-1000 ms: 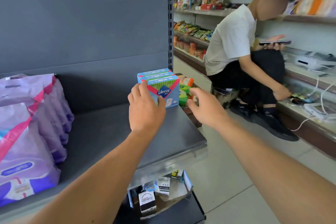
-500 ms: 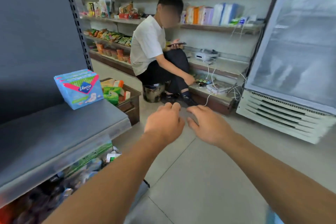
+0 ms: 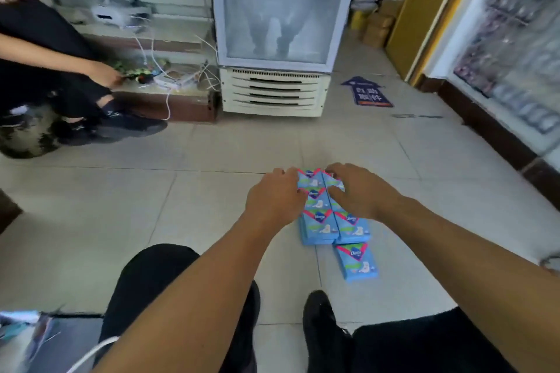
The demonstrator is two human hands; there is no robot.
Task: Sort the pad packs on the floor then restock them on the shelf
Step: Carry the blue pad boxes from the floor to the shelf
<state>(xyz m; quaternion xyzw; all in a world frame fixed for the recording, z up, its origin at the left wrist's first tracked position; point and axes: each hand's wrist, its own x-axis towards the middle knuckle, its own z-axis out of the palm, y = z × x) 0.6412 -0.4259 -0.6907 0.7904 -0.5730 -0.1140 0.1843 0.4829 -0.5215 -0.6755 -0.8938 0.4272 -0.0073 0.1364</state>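
Observation:
Several blue pad packs [image 3: 320, 225] lie flat on the tiled floor in two columns just ahead of me. One more pad pack [image 3: 357, 262] lies apart, nearest my feet. My left hand [image 3: 274, 200] is curled against the left edge of the far-left pack [image 3: 309, 179], with its fingertips hidden. My right hand [image 3: 362, 191] lies over the far-right pack [image 3: 333, 181], fingers on its far edge and thumb on its near edge. All the packs rest on the floor. The shelf is out of view.
A glass-door fridge [image 3: 274, 24] stands straight ahead. A person [image 3: 45, 54] sits at the left on a stool [image 3: 27, 133], beside cables and chargers [image 3: 172, 79]. A cooler [image 3: 515, 54] lines the right side. A blue floor sticker [image 3: 368, 94] lies beyond the packs. My shoe [image 3: 321, 327] is below.
I have turned away from the shelf, where a stack of packs was left, and bent down to the floor. Both hands have come down onto the far packs.

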